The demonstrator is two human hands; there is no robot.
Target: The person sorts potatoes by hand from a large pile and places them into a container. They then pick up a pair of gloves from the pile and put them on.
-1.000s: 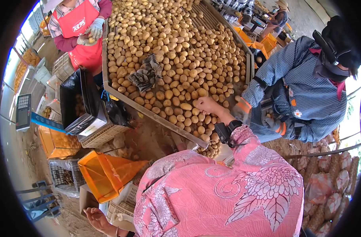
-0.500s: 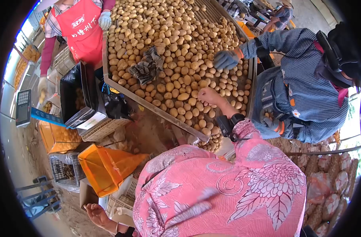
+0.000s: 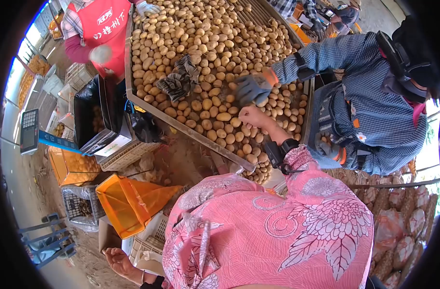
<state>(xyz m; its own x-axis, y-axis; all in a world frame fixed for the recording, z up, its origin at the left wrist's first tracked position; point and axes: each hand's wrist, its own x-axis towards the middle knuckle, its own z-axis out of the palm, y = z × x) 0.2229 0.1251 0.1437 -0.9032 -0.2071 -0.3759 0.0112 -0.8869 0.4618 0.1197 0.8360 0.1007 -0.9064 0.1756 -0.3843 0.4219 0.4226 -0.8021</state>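
Observation:
Many potatoes (image 3: 223, 116) lie on a metal-rimmed sorting table (image 3: 196, 135). My right hand (image 3: 253, 117) is over the near part of the potatoes, its fingers curled down among them; what they hold, if anything, is hidden. Down at the lower left, my left hand (image 3: 118, 262) hangs away from the table, fingers loosely bent and apart, with nothing in it. A crumpled dark cloth (image 3: 179, 79) rests on the potatoes. Close beyond my right hand is a co-worker's gloved hand (image 3: 254, 88).
A co-worker in blue checks (image 3: 374, 106) stands at the right, another in a red apron (image 3: 104, 31) at the upper left. Orange container (image 3: 128, 204), black-lined bin (image 3: 92, 115), scale display (image 3: 29, 130) and crate (image 3: 82, 204) are at the left. Filled sacks (image 3: 398, 226) lie lower right.
The blue-clad co-worker's gloved hand has moved left and down toward my right hand. The aproned co-worker's hands have shifted, one up over the potatoes' edge. My hands have barely moved.

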